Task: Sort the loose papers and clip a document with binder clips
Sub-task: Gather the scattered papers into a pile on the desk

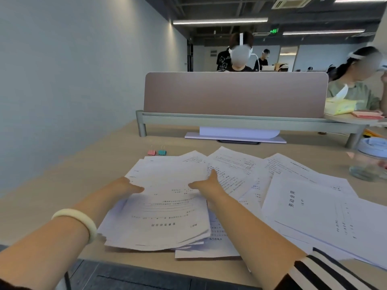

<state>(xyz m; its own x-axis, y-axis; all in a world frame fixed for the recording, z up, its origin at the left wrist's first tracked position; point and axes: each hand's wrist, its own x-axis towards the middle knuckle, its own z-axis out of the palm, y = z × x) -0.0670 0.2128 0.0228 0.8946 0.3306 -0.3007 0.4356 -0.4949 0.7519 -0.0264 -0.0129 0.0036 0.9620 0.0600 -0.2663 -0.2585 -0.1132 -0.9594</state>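
A stack of printed white papers (165,208) lies on the wooden desk in front of me. My left hand (125,186) grips its left edge, thumb on top. My right hand (209,185) holds the right side, thumb on top and fingers under the sheets. More loose sheets (247,170) fan out to the right, and a cover page (310,208) with large vertical characters lies furthest right. One pink binder clip (151,152) and one teal binder clip (162,152) stand side by side on the desk beyond the stack.
A brown desk divider (234,94) on a grey rail closes off the far edge. A white stand (236,135) sits beneath it. A glass jar (368,162) stands at the right. People sit behind the divider. A wall runs along the left.
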